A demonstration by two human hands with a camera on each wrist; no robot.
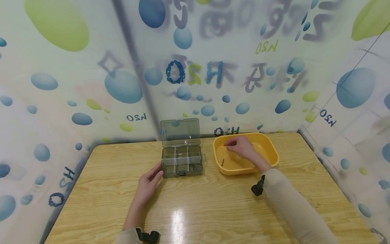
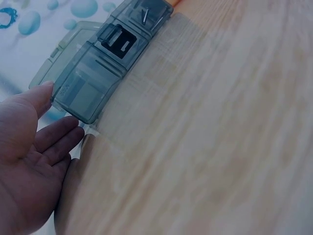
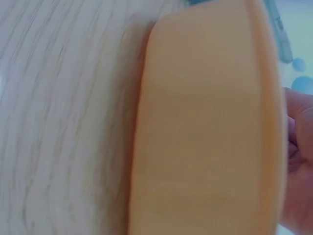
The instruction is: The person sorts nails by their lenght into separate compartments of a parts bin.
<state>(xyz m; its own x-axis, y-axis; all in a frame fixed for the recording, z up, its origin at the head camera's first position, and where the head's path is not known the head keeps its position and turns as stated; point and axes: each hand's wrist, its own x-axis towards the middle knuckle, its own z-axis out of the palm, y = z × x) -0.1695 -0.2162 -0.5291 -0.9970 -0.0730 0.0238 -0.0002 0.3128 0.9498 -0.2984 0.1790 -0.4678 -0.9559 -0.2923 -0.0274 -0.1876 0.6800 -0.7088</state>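
A grey see-through compartment box point(image 1: 181, 161) stands on the table with its hinged lid point(image 1: 180, 133) raised at the back. Thin dark screws point(image 1: 196, 167) lie in its front right compartment. My left hand point(image 1: 147, 186) touches the left side of the box, fingers fairly straight, as the left wrist view also shows. Inside the yellow tray point(image 1: 246, 171), my right hand point(image 1: 242, 148) pinches a small dark screw point(image 1: 225, 145) between thumb and fingers. Another screw point(image 1: 222, 162) lies on the tray floor below it. The tray wall point(image 3: 205, 122) hides the right fingertips in the right wrist view.
Both containers stand side by side on a wooden table point(image 1: 210, 206), near its back edge. A patterned curtain point(image 1: 122, 57) hangs right behind them. The tray's raised rim surrounds my right hand.
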